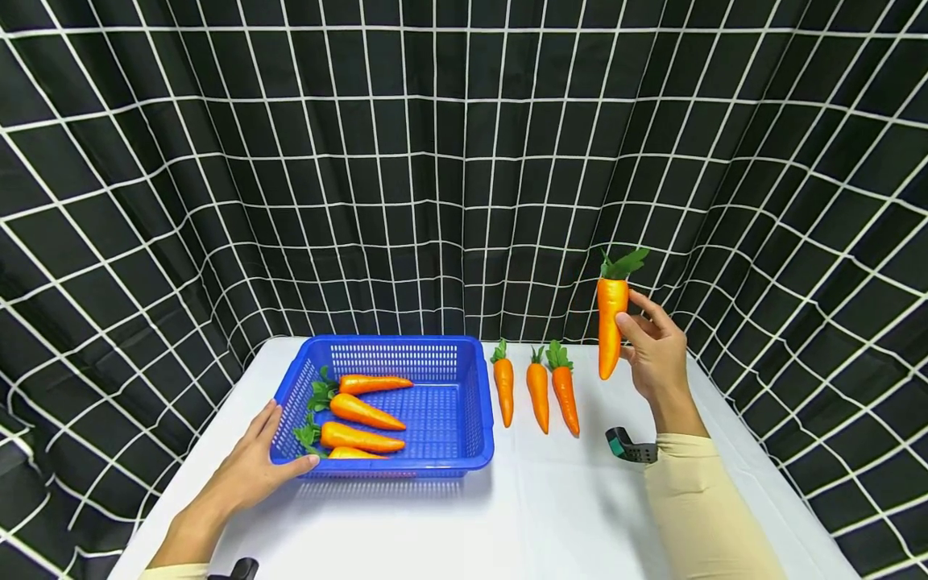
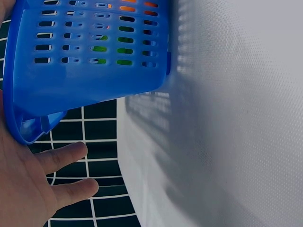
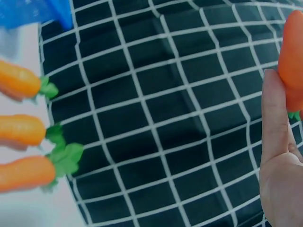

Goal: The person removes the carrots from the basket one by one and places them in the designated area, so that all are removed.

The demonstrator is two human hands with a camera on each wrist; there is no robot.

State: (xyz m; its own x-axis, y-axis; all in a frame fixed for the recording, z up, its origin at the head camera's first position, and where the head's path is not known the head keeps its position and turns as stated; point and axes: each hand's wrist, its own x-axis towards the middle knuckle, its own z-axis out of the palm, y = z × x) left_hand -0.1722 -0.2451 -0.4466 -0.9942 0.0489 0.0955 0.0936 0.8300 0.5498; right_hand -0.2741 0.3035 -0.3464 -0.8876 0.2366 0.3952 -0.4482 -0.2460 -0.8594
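My right hand pinches a carrot between thumb and fingers, raised above the right side of the table. The carrot hangs nearly upright, green leaves at the top and tip down. In the right wrist view, part of this carrot shows beside the thumb. At the near left corner of a blue plastic basket, my left hand rests with its fingers spread along the side and the thumb at the front rim. Several carrots lie inside the basket, leaves toward the left.
Three carrots lie side by side on the white table, right of the basket, their leaves pointing away from me. Behind the table and along both sides hangs a black curtain with a white grid.
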